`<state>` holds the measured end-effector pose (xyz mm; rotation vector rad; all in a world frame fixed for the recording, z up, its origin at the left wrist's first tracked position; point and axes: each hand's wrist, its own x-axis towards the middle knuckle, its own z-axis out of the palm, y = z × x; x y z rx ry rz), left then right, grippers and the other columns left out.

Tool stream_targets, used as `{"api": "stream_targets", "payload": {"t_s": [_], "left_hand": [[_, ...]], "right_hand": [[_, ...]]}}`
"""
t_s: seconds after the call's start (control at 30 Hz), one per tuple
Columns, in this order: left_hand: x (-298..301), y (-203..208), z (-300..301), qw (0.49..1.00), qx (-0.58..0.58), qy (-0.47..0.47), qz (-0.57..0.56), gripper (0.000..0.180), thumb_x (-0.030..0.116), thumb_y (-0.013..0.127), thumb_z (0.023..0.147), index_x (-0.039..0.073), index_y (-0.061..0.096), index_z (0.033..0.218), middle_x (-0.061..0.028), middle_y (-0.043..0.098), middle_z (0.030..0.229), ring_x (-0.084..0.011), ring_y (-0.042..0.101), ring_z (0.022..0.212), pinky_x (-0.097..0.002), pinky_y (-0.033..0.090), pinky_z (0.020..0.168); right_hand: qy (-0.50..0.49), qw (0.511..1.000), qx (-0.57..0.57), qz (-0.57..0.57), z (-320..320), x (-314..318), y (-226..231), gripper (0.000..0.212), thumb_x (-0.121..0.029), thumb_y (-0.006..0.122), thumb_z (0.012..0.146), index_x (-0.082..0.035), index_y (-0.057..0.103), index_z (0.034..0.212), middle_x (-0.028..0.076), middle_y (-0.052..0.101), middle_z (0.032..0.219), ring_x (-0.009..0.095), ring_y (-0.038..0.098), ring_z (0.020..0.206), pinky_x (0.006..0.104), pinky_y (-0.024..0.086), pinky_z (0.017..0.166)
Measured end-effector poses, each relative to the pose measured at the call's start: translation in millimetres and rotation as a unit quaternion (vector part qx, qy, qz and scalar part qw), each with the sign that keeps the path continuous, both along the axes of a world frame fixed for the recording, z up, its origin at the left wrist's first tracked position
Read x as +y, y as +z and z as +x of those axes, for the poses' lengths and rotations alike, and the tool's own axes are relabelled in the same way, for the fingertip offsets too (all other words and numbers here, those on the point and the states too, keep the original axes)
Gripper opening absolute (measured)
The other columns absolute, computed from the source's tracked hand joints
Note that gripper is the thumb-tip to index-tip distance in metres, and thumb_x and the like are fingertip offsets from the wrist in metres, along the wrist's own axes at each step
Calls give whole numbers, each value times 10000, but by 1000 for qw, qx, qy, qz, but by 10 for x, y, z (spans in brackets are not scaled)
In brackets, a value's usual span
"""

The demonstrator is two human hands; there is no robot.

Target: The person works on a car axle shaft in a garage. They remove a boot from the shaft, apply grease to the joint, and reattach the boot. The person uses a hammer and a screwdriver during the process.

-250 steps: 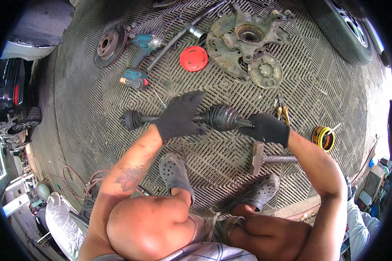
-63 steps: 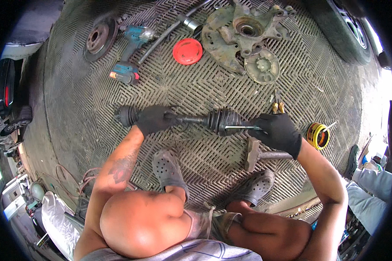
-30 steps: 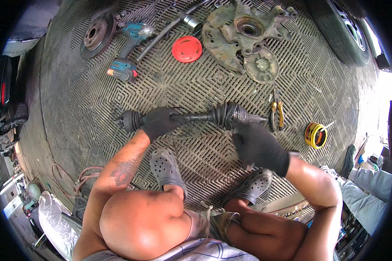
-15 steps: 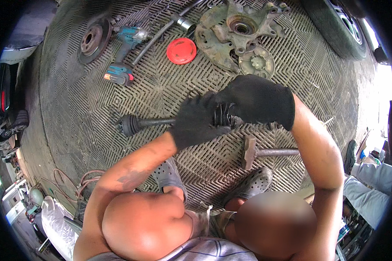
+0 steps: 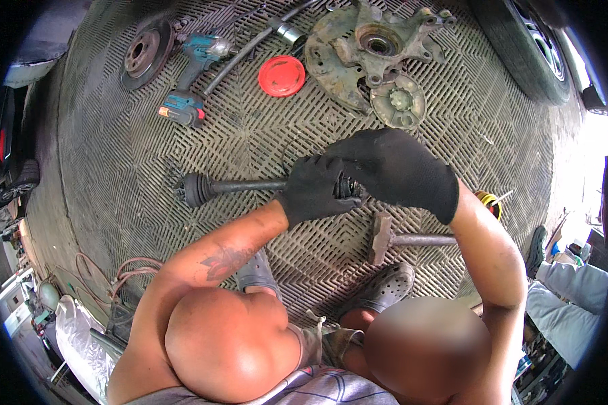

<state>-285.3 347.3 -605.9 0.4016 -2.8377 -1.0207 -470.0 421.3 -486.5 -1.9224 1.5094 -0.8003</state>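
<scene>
Print on the orange patch (image 5: 164, 112) of a blue cordless tool (image 5: 194, 70) is appearing too small to read. My left hand (image 5: 315, 190) is clasping the dark drive shaft (image 5: 246, 185) toward its right end, the shaft stretching crosswise beyond my shoes (image 5: 385, 286); my right hand (image 5: 395, 167) is bending over that end, fingers hidden, so I cannot tell what they are grasping. A hammer (image 5: 382, 239) is lying nearer me, and my right forearm (image 5: 491, 246) is partly covering a yellow-rimmed pot (image 5: 488, 200)
</scene>
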Motion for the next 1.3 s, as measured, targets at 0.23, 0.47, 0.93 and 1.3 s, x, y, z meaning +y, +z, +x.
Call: {"api": "stream_targets", "payload": {"t_s": [0.23, 0.47, 0.93, 1.3], "left_hand": [[21, -283, 199, 992, 53, 1, 112, 668, 472, 823, 705, 112, 653, 1241, -129, 680, 1185, -342, 661, 1075, -510, 495, 900], [-86, 40, 226, 999, -46, -8, -15, 807, 463, 845, 726, 80, 544, 1370, -173, 587, 1311, -369, 594, 1203, -498, 473, 1040], [-189, -70, 213, 987, -57, -11, 151, 692, 313, 769, 801, 72, 496, 1390, -215, 593, 1255, -401, 658, 1072, -475, 556, 910], [-248, -2, 152, 973, -138, 0, 183, 596, 246, 701, 845, 49, 476, 1361, -247, 623, 1175, -419, 654, 1051, -496, 537, 894]], "right_hand": [[64, 996, 55, 12, 250, -230, 107, 193, -225, 717, 783, -87, 713, 919, 154, 674, 780, 362, 691, 782, 456, 551, 708], [-90, 996, 14, 22, -231, -99, 201, 170, -139, 676, 868, -18, 719, 978, 210, 708, 871, 387, 698, 801, 455, 562, 751], [-375, 911, 143, 98, -1203, 1530, -199, 276, -54, 644, 917, 9, 700, 1179, 213, 696, 1184, 347, 674, 1115, 398, 507, 988], [-208, 931, 252, 164, -593, 1286, -812, 663, -134, 742, 800, -65, 518, 1421, 251, 555, 1382, 429, 539, 1261, 489, 450, 1081]]}}
